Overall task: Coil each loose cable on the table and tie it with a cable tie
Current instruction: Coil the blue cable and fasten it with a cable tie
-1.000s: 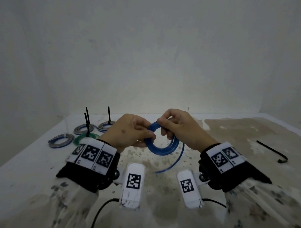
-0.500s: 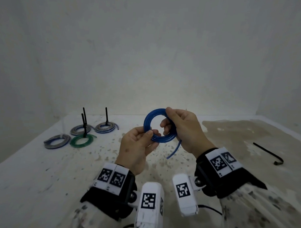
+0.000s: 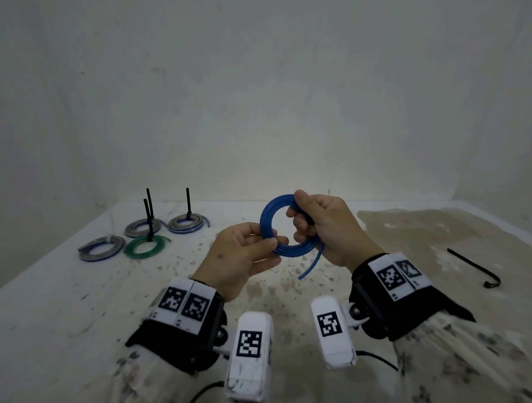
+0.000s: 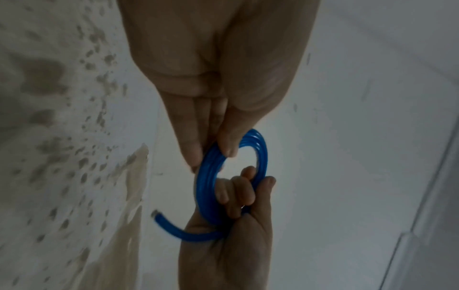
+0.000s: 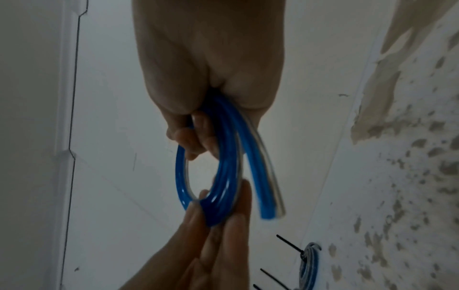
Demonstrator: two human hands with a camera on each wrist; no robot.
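Note:
A blue cable coil [image 3: 268, 215] is held upright above the table between both hands. My left hand [image 3: 244, 255] pinches the coil's lower left side between thumb and fingers [image 4: 227, 141]. My right hand [image 3: 321, 224] grips its right side with fingers curled through the ring [image 4: 238, 188]. A short loose end of the cable [image 3: 310, 266] hangs down under the right hand, also seen as the free end [image 5: 267, 196]. A black cable tie [image 3: 473, 269] lies on the table at the right, away from both hands.
Several coiled cables lie at the table's back left: a green coil [image 3: 145, 247], grey-blue coils [image 3: 101, 248] [image 3: 187, 222] [image 3: 141, 227], some with black tie tails standing up [image 3: 187, 203]. The table [image 3: 59, 299] is white, stained brown at the right. Walls close behind.
Both hands have lifted the blue coil and turned it more upright. The left hand dropped lower and shifted to the coil's lower left; the trailing end grew shorter.

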